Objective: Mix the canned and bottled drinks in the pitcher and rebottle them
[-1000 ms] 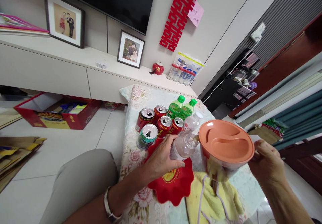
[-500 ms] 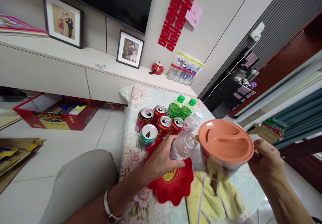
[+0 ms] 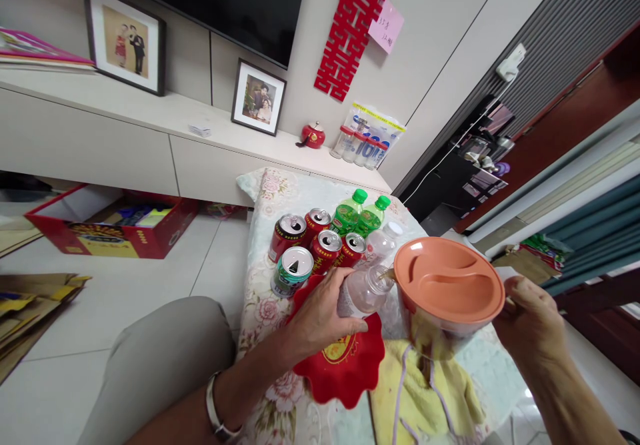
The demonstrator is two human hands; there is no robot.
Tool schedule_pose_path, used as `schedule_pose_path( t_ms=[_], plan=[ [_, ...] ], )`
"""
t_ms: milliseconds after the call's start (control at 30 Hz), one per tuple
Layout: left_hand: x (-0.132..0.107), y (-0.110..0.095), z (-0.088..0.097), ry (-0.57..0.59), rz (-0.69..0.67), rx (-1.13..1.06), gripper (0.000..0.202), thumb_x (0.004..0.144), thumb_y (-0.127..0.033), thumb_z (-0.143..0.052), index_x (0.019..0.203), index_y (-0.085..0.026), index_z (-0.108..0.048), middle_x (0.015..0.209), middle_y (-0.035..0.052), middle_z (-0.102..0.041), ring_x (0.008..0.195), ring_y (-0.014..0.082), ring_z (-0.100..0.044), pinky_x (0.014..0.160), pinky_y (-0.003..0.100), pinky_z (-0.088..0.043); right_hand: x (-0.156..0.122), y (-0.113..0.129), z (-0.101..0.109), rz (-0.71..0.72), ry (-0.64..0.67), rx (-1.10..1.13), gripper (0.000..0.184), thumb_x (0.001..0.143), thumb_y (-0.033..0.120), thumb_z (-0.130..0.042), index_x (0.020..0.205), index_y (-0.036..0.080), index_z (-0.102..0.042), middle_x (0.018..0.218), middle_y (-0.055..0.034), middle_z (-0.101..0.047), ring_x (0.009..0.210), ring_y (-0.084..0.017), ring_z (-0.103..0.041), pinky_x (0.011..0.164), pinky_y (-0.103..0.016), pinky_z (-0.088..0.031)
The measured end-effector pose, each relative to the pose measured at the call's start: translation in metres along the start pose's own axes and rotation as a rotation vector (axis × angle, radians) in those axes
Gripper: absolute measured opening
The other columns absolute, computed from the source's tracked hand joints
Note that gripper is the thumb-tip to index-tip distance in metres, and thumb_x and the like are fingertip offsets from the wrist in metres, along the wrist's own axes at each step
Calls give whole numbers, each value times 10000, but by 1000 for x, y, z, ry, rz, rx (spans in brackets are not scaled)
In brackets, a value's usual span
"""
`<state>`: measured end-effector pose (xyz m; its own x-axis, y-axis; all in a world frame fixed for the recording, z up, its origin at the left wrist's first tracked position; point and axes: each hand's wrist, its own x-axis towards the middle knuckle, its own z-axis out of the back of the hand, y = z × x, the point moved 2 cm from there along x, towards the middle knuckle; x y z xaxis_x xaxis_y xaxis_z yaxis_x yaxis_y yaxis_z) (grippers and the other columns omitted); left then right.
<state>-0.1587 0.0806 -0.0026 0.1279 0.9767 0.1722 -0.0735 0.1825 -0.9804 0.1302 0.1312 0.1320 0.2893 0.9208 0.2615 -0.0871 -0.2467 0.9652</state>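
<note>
So the left hand (image 3: pixel 320 312) has a clear bottle (image 3: pixel 361 293) wrapped between thumb and fingers, opened only about as wide as the bottle itself, over a red scalloped tray (image 3: pixel 345 375); can't tell if the base touches down. The bottle leans right, mouth at the pitcher (image 3: pixel 436 333), I guess so the brownish trickle from the spout lands inside. The right hand (image 3: pixel 533 317) is curled almost into a fist at the pitcher's right side, presumably round a handle, mostly hidden. Pose-wise, the left forearm comes in from near left, thumb on the near side; the right forearm angles up from near right. 4 red cans (image 3: pixel 327 250) and 1 teal can (image 3: pixel 293 272) sit farther left, maybe bunched for elbow room, 2 green-capped bottles (image 3: pixel 370 218) behind them.
</note>
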Motion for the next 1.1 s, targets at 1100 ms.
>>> schedule_pose_path(
  t_ms=[1100],
  plan=[
    [0,0,0,-6,11,0,740,633,-97,-871,1289,-196,-542,1302,79,-649,1205,291,-617,1045,396,-454,2,-4,5,33,68,-4,572,503,452,-986,471,209,-469,498,80,-235,451,-58,-186,407,-256,-141]
  ],
)
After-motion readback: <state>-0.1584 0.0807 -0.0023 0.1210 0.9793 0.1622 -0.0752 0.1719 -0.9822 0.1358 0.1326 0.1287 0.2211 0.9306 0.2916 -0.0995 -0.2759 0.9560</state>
